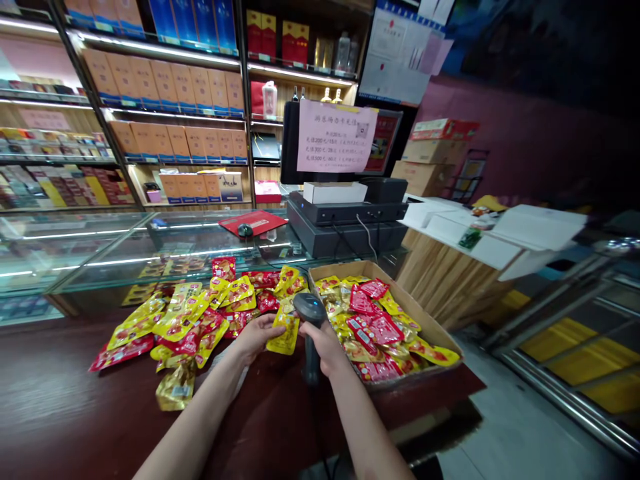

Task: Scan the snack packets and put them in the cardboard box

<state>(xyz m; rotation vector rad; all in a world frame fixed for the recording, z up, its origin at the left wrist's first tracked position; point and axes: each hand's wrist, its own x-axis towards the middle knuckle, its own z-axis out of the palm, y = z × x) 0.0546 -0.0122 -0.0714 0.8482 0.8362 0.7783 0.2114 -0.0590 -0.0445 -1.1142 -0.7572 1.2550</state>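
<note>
My left hand [256,338] pinches a small yellow snack packet [285,333] by its left edge, just left of the scanner head. A dark handheld barcode scanner [311,360] stands upright in my right hand [323,343], its head at the top and its cord running down toward me. The right fingertips are close to the packet; whether they touch it I cannot tell. Left of my hands lies a loose pile of yellow and red snack packets [187,317]. To the right, a cardboard box [425,313] is filled with similar packets.
Behind the packets stand a glass counter [125,250], a red mouse pad [260,221] with a mouse [245,231], and a monitor bearing a pink sign [337,137] above a black cash drawer [345,233]. Shelves of boxed goods [165,87] line the wall. A metal rail [565,413] is at right.
</note>
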